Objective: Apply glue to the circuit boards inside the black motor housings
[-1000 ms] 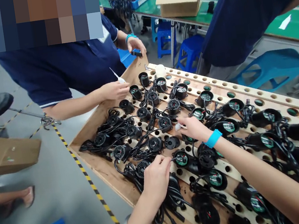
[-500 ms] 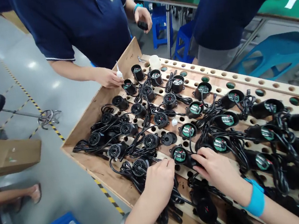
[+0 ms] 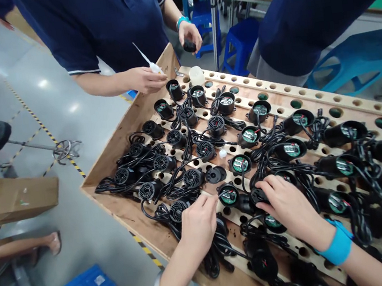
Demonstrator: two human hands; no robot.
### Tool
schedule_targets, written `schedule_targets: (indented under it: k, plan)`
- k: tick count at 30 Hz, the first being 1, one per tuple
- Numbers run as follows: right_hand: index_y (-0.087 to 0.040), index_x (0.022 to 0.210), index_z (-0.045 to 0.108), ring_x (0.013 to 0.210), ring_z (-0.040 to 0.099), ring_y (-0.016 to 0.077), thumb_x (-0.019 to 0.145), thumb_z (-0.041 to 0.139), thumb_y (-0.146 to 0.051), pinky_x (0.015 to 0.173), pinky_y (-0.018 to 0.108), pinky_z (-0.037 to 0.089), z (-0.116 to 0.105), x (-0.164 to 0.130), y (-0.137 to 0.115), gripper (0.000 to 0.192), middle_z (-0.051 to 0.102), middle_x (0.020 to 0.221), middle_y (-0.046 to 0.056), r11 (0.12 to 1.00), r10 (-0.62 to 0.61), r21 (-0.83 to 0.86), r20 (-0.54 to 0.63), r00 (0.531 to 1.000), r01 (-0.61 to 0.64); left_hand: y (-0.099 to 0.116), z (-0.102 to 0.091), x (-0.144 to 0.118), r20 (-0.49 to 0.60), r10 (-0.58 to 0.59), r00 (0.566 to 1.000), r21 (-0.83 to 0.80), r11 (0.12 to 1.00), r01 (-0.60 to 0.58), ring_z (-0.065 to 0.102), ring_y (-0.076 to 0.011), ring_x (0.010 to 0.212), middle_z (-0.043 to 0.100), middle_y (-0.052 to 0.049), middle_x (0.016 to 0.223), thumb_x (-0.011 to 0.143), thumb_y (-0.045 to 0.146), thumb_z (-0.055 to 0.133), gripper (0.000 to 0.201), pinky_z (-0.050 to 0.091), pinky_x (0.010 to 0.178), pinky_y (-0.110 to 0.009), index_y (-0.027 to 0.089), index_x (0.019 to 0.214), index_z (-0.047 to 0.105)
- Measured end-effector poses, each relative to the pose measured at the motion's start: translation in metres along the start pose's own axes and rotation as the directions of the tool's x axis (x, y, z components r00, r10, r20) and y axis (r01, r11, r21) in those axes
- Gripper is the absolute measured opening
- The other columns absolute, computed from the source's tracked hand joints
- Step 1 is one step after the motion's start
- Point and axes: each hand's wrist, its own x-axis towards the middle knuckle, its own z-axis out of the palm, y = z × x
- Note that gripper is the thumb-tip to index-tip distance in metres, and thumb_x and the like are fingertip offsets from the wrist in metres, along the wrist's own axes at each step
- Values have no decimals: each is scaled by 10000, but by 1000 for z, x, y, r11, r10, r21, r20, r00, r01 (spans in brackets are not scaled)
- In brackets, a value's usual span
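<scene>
Head view looks down on a wooden pegboard tray (image 3: pixel 127 123) drilled with rows of holes and crowded with black round housings and tangled black cables. The left hand (image 3: pixel 198 222) sits at the near edge of the tray, its fingers (image 3: pixel 209 201) pinched narrow around a thin wire that leads to the open housing (image 3: pixel 228 195) with a green circuit board showing inside. That housing stands in the near row of the tray, between the two hands. The right hand (image 3: pixel 288 207), with a blue wristband (image 3: pixel 338 245) behind it, lies just to the right, fingers curled down on a black housing (image 3: pixel 257 195) that touches the open one; how firmly it grips cannot be told. A small white cap (image 3: pixel 223 153) lies on the board farther in, among capped housings with grille tops.

At the far corner of the tray another person in a dark blue shirt (image 3: pixel 103 22) holds a white dropper bottle (image 3: pixel 152 65) with a long nozzle in one hand, above a housing, and a small black part (image 3: pixel 189 46) in the other. A translucent cup (image 3: pixel 196 75) stands on the tray near them.
</scene>
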Motion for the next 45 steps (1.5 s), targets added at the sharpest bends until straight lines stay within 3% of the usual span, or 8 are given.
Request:
schedule_targets:
  k: [7,13,21,27,30,33,36,45]
  plan:
    - [-187,907,503,778,521,218,838,506,-98,674,369,472,2,-7,1,113,547,846,57,955,46,295,-32,998,-34,-5,3,-3,-4,-13,1000,-52,999,13,645,-118,649,657,-19,847,931,185,447,222,504,579,-203,179,1012,654]
    - [-224,961,522,701,583,148,855,424,-151,590,272,488,-4,-4,-8,163,581,896,30,657,201,729,75,977,-191,2,0,-9,115,42,993,55,997,-49,649,-140,651,662,-28,846,885,107,446,309,504,548,-216,185,1111,641]
    - [-220,870,463,1034,626,212,816,403,-132,843,348,492,7,4,-23,121,618,1228,112,646,117,745,116,986,-164,9,6,-10,105,91,990,-159,985,-74,647,-114,737,677,-15,926,872,57,399,354,517,643,-190,194,1085,646]
    - [-220,868,492,1077,617,225,797,428,-123,872,365,491,5,4,-23,136,629,1221,115,606,68,785,109,992,-128,13,1,-9,83,131,988,68,988,-137,612,-131,671,647,-7,855,834,15,418,379,494,569,-223,206,1066,648]
    - [-211,893,547,980,643,224,803,455,-164,777,357,534,7,4,-22,137,643,1178,106,437,181,871,159,971,-224,16,0,-7,70,153,986,170,972,-163,584,-141,626,625,-9,804,854,51,461,286,459,517,-234,193,1003,658]
    - [-221,954,557,786,656,192,819,478,-227,529,283,531,4,2,-20,157,663,1129,100,23,298,931,341,891,-364,14,0,-7,52,166,985,196,965,-173,572,-137,625,609,-18,795,882,79,452,261,441,513,-228,185,1007,654]
    - [-224,1031,553,917,669,230,838,444,-289,686,369,575,-2,1,-13,231,687,1086,114,-302,206,884,425,882,-356,9,2,-8,18,144,989,159,977,-145,577,-115,654,605,-22,838,909,69,395,306,444,543,-202,198,1021,650]
    - [-254,1435,328,1135,605,243,959,118,-463,943,494,491,5,-3,1,561,645,1214,134,-298,-45,819,501,864,-490,5,5,-10,-16,182,983,80,980,-180,596,-125,724,655,-36,863,925,79,384,277,489,634,-218,152,933,651]
